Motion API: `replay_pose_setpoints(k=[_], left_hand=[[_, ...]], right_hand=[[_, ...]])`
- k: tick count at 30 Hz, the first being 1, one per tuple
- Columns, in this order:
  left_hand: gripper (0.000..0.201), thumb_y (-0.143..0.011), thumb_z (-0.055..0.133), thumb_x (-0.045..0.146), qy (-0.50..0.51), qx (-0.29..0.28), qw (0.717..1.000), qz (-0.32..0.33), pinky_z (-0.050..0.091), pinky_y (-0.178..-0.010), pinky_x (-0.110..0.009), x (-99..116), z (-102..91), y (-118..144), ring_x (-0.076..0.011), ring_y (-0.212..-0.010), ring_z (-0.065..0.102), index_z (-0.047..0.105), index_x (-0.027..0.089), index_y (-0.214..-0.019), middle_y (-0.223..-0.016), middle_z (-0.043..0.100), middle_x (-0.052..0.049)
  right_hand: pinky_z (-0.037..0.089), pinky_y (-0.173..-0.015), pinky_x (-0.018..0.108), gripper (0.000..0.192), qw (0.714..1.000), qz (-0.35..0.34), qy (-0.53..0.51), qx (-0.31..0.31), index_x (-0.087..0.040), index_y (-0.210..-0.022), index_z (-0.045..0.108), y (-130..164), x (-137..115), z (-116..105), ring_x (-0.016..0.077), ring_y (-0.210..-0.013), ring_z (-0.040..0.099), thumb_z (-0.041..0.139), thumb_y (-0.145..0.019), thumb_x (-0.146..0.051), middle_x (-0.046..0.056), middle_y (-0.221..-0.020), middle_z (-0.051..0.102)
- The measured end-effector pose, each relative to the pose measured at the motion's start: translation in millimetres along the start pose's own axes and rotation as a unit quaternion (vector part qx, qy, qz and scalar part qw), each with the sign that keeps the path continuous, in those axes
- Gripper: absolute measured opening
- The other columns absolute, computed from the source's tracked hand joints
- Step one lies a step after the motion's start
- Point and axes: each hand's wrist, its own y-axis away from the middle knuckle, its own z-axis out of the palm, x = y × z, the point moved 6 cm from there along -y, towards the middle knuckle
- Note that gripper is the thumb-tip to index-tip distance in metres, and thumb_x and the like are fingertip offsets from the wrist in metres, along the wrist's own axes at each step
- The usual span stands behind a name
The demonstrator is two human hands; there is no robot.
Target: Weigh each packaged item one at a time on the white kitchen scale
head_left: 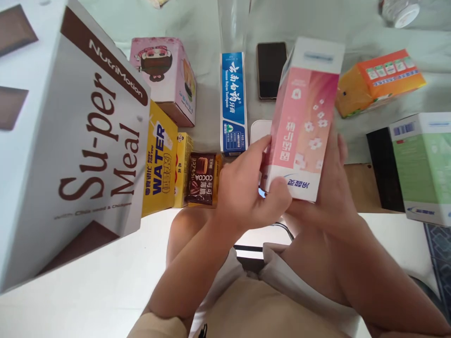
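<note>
Both hands' grip, left (pixel 246 188) & right (pixel 331 188), shut round pink carton (pixel 303 122) btm edge, toothpaste box (pixel 232 101) near.

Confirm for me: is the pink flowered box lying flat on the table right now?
No, both the left hand and right hand hold the pink box up above the table.

Head camera, looking steeply down from above my own lap.

I see one view only, tilted forward over my forearms to the pale tabletop (pixel 211 28), which runs off the top edge. It sits close: the big white-and-brown cardboard meal box (pixel 70 141) crowds the left, and my hands fill the centre.
</note>
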Motion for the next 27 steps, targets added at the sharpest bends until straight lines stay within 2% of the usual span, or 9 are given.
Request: replay_pose_setpoints(k=[2,4,8,11,16,18,20,23,27], left_hand=[[0.04,-0.098,0.05,0.045,-0.073,0.0,0.997,0.026,0.059,-0.068,-0.038,8,3.6,3,-0.0227,-0.073,0.075,0.065,0.018,-0.124,-0.092,0.082,-0.007],[0.038,-0.098,0.049,0.045,-0.139,-0.004,0.988,0.061,0.054,-0.062,-0.039,12,9.6,7,-0.0213,-0.061,0.069,0.07,0.016,-0.111,-0.075,0.077,-0.005],[0.046,-0.097,0.047,0.042,-0.196,0.013,0.976,0.093,0.048,-0.059,-0.038,14,19.5,13,-0.0205,-0.055,0.065,0.075,0.01,-0.113,-0.067,0.074,-0.004],[0.042,-0.096,0.05,0.04,-0.193,0.014,0.978,0.076,0.046,-0.057,-0.035,13,23.7,11,-0.0183,-0.051,0.06,0.078,0.012,-0.108,-0.06,0.068,-0.002],[0.035,-0.096,0.052,0.037,-0.17,0.005,0.985,-0.012,0.035,-0.05,-0.031,1,23.9,0,-0.0128,-0.043,0.043,0.07,0.02,-0.071,-0.048,0.054,0.003],[0.03,-0.096,0.056,0.034,-0.157,0.022,0.987,-0.021,0.037,-0.05,-0.03,-2,20.2,-1,-0.0121,-0.043,0.045,0.071,0.02,-0.074,-0.048,0.052,0.004],[0.023,-0.099,0.058,0.034,-0.132,0.07,0.989,0.007,0.04,-0.051,-0.031,0,12.3,1,-0.013,-0.046,0.049,0.073,0.022,-0.087,-0.05,0.053,0.004],[0.025,-0.106,0.052,0.045,-0.093,0.149,0.983,0.055,0.044,-0.054,-0.035,2,-0.8,8,-0.0158,-0.051,0.053,0.07,0.028,-0.104,-0.057,0.058,0.003],[0.034,-0.107,0.042,0.058,-0.087,0.157,0.983,0.03,0.048,-0.056,-0.041,-6,-5.2,12,-0.0195,-0.056,0.06,0.065,0.033,-0.103,-0.063,0.062,-0.001]], right_hand=[[0.027,-0.13,0.082,0.113,1.0,-0.008,0.014,0.024,-0.029,-0.173,0.003,12,4,-2,0.0531,-0.168,0.029,0.054,-0.087,-0.083,0.023,-0.177,0.034],[0.03,-0.128,0.081,0.115,1.0,-0.011,0.014,0.021,-0.027,-0.175,0.002,22,9,2,0.0529,-0.167,0.032,0.052,-0.087,-0.083,0.024,-0.176,0.036],[0.028,-0.127,0.081,0.119,1.0,-0.008,0.011,-0.005,-0.024,-0.175,-0.006,35,22,11,0.0522,-0.167,0.032,0.056,-0.088,-0.077,0.026,-0.176,0.037],[0.025,-0.128,0.08,0.122,0.999,0.007,0.023,-0.028,-0.018,-0.174,-0.003,35,27,15,0.0508,-0.169,0.029,0.059,-0.087,-0.077,0.028,-0.176,0.037],[0.017,-0.13,0.08,0.123,0.996,0.054,0.033,-0.06,-0.017,-0.173,0.008,26,30,20,0.0493,-0.17,0.027,0.061,-0.085,-0.084,0.028,-0.171,0.045],[0.016,-0.131,0.08,0.126,0.997,0.046,0.015,-0.064,-0.018,-0.174,0.007,26,32,17,0.0494,-0.171,0.025,0.058,-0.083,-0.089,0.027,-0.173,0.043],[0.017,-0.132,0.079,0.123,0.998,0.017,-0.017,-0.056,-0.02,-0.175,0.003,28,33,11,0.0486,-0.172,0.022,0.045,-0.086,-0.093,0.024,-0.178,0.036],[0.022,-0.135,0.074,0.097,0.998,0.005,-0.064,-0.003,-0.028,-0.176,0.006,31,38,-4,0.0426,-0.173,0.024,0.02,-0.099,-0.084,0.017,-0.18,0.035],[0.031,-0.137,0.068,0.075,0.994,0.044,-0.091,0.049,-0.039,-0.173,0.017,30,44,-12,0.0352,-0.172,0.03,0.01,-0.106,-0.071,0.008,-0.176,0.043]])
